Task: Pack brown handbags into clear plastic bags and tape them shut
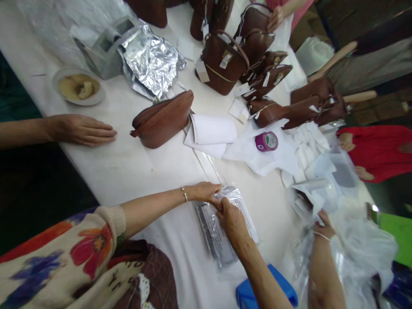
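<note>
My left hand [206, 192], with a bracelet at the wrist, pinches the top edge of a flat clear plastic bag [217, 238]. My right hand [232, 221] meets it there, its fingers closed on the same edge. Printed text covers the bag, and something grey and dark shows through it; I cannot tell whether it is a stack of bags or one item. The bag lies on the white-covered table [138, 180]. Beyond my hands are folded white sheets [214, 129] and a brown zipped pouch [164, 120].
Several brown handbags [223, 64] stand at the back. A tape roll [266, 141] lies on white paper. Silver foil wrapping [154, 60] and a bowl [79, 88] are at upper left. A blue container [247, 296] stands near my right forearm. Co-workers' hands [80, 130] rest or work around the table.
</note>
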Action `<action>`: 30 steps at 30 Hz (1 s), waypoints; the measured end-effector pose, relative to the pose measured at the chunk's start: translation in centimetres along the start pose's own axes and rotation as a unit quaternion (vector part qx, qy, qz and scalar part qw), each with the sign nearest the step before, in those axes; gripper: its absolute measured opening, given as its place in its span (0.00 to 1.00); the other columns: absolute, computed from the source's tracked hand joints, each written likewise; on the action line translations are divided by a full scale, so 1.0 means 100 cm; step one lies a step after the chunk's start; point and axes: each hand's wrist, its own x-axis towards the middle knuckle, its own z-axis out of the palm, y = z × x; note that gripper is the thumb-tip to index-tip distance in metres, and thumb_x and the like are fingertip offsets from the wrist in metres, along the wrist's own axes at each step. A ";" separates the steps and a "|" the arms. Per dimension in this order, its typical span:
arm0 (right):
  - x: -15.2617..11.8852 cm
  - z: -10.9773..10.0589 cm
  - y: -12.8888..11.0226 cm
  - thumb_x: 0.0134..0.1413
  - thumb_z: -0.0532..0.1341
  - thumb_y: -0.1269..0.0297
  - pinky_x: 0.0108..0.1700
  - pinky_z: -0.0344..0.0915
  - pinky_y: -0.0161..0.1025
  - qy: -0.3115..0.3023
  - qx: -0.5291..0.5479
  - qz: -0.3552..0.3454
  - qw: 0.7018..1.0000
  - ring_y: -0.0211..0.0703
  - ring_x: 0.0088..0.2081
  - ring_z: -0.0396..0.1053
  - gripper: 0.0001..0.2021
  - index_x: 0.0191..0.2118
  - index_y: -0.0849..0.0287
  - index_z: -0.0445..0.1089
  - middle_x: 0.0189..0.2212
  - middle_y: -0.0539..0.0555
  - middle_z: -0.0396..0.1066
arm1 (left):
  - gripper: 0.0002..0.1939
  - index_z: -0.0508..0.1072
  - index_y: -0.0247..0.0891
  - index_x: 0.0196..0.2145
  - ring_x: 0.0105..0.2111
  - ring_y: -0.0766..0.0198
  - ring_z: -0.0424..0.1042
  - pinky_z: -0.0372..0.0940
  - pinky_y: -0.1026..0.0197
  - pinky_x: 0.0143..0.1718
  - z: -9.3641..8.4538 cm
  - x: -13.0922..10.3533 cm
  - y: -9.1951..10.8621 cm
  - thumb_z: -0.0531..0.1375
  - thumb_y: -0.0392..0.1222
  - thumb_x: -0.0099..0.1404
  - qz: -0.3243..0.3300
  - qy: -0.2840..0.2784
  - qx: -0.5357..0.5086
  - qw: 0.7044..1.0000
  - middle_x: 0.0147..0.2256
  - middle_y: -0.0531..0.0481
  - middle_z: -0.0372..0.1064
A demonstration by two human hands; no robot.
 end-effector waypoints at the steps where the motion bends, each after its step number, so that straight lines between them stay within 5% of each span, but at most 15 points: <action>1: 0.000 -0.001 -0.002 0.53 0.60 0.78 0.28 0.49 0.37 -0.010 -0.032 -0.013 0.999 0.44 0.29 0.71 0.09 0.38 0.58 0.65 0.29 0.53 0.74 | 0.18 0.63 0.41 0.34 0.25 0.65 0.62 0.49 0.64 0.25 -0.001 0.000 -0.002 0.66 0.54 0.57 0.008 -0.005 -0.008 1.000 0.25 0.58 0.61; 4: 0.003 -0.007 -0.012 0.57 0.58 0.80 0.29 0.53 0.38 -0.014 -0.163 -0.084 0.983 0.45 0.32 0.73 0.12 0.44 0.58 0.66 0.33 0.54 0.75 | 0.13 0.63 0.41 0.32 0.23 0.66 0.60 0.48 0.64 0.25 -0.001 0.000 -0.006 0.64 0.46 0.60 0.018 -0.010 -0.027 0.999 0.24 0.59 0.59; 7: 0.013 -0.018 -0.013 0.54 0.67 0.73 0.33 0.59 0.42 0.016 -0.244 -0.164 0.956 0.51 0.36 0.72 0.15 0.46 0.58 0.67 0.34 0.56 0.74 | 0.12 0.62 0.40 0.32 0.24 0.67 0.60 0.49 0.65 0.26 -0.001 -0.002 -0.006 0.64 0.44 0.61 0.023 -0.011 -0.035 0.999 0.24 0.59 0.59; 10: 0.024 -0.029 0.007 0.45 0.75 0.58 0.35 0.61 0.45 0.052 -0.251 -0.228 0.939 0.54 0.37 0.70 0.21 0.41 0.59 0.68 0.33 0.56 0.73 | 0.16 0.62 0.40 0.32 0.25 0.67 0.60 0.49 0.65 0.27 -0.002 -0.002 -0.005 0.66 0.48 0.60 0.033 -0.014 -0.039 0.999 0.25 0.59 0.58; 13: 0.021 -0.034 0.038 0.44 0.72 0.47 0.37 0.61 0.45 0.101 -0.198 -0.282 0.933 0.51 0.34 0.69 0.23 0.36 0.58 0.65 0.31 0.53 0.71 | 0.18 0.62 0.40 0.32 0.24 0.67 0.59 0.48 0.64 0.26 -0.004 -0.001 -0.004 0.67 0.51 0.58 0.023 -0.018 -0.036 0.999 0.24 0.59 0.57; 16: 0.009 -0.028 0.052 0.50 0.65 0.39 0.43 0.63 0.48 0.234 -0.064 -0.238 0.941 0.54 0.43 0.70 0.29 0.45 0.60 0.64 0.42 0.60 0.73 | 0.20 0.62 0.40 0.31 0.24 0.67 0.58 0.47 0.64 0.26 -0.004 -0.001 -0.005 0.67 0.53 0.57 0.016 -0.018 -0.046 0.999 0.24 0.59 0.57; 19: 0.005 -0.004 0.044 0.61 0.58 0.43 0.59 0.57 0.57 0.334 0.008 -0.184 0.924 0.60 0.62 0.59 0.31 0.57 0.65 0.58 0.59 0.70 0.63 | 0.21 0.61 0.39 0.30 0.25 0.67 0.57 0.47 0.64 0.27 -0.002 -0.001 -0.006 0.67 0.55 0.56 0.010 -0.014 -0.075 0.997 0.24 0.59 0.57; 25: 0.033 0.043 0.031 0.65 0.56 0.52 0.67 0.42 0.65 0.345 -0.020 -0.154 0.926 0.58 0.70 0.43 0.29 0.64 0.65 0.53 0.66 0.70 0.54 | 0.25 0.60 0.38 0.29 0.26 0.68 0.52 0.46 0.64 0.27 0.002 0.004 -0.007 0.66 0.60 0.55 -0.024 -0.011 -0.084 0.996 0.25 0.59 0.55; 28: 0.028 0.034 0.035 0.66 0.55 0.52 0.68 0.44 0.61 0.353 0.069 -0.146 0.921 0.54 0.70 0.45 0.30 0.66 0.64 0.50 0.67 0.69 0.52 | 0.25 0.61 0.38 0.29 0.26 0.68 0.53 0.47 0.65 0.27 -0.002 0.004 -0.003 0.67 0.60 0.52 -0.028 -0.015 -0.087 0.996 0.25 0.59 0.55; 30: 0.009 0.022 0.045 0.66 0.54 0.50 0.67 0.47 0.59 0.396 0.172 -0.076 0.899 0.52 0.69 0.48 0.32 0.67 0.64 0.48 0.67 0.68 0.52 | 0.24 0.62 0.38 0.29 0.26 0.67 0.55 0.50 0.65 0.27 -0.006 0.002 -0.001 0.68 0.58 0.50 -0.034 -0.013 -0.090 0.995 0.25 0.59 0.56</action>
